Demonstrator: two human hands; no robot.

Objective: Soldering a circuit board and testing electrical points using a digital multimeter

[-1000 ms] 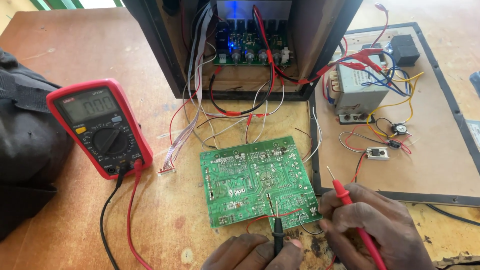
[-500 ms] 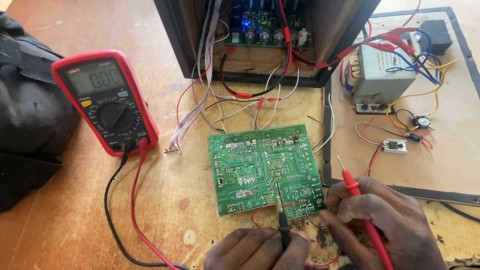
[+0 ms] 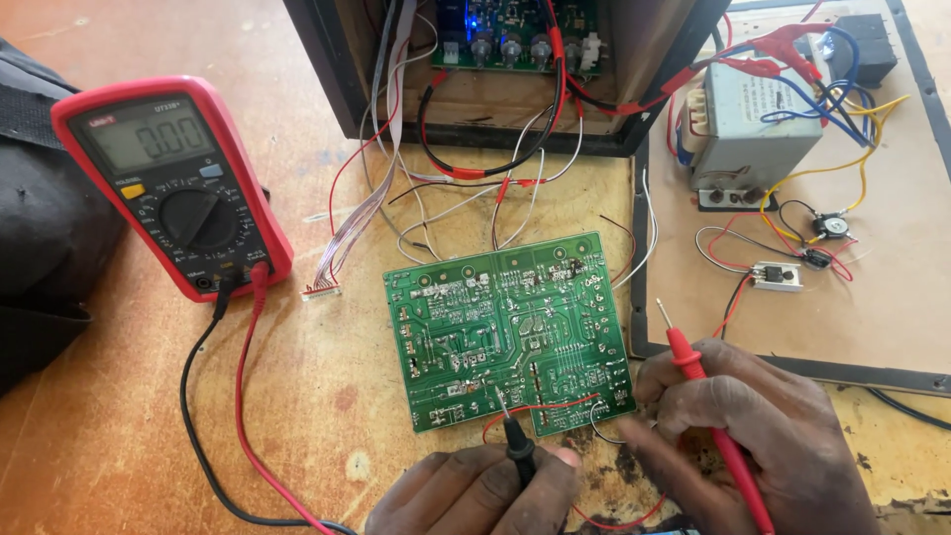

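The left hand (image 3: 475,490) sits at the near edge of the wooden desk (image 3: 119,446), fingers pinched around a black probe (image 3: 517,451) whose metal tip rests on the near part of a green circuit board (image 3: 510,327). The board lies flat in the middle of the desk, solder side up, with thin red and white wires running from its far edge toward an open dark cabinet (image 3: 515,69) at the far side. The right hand (image 3: 753,436) rests just right of the board, closed around a red probe (image 3: 698,376); its tip points up and away, clear of the board and over the edge of a brown panel (image 3: 892,297). On that panel, well to the right, stand a grey transformer (image 3: 753,124) with red, blue and yellow leads and a few small parts. To the left of the board lies a red-cased multimeter (image 3: 168,183), tilted, with its dial in the middle and its screen lit with digits. A black lead (image 3: 193,436) and a red lead (image 3: 243,416) run from its near end, curving across the desk toward the hands. A black bag (image 3: 40,267) lies at the far left, touching the meter's side.
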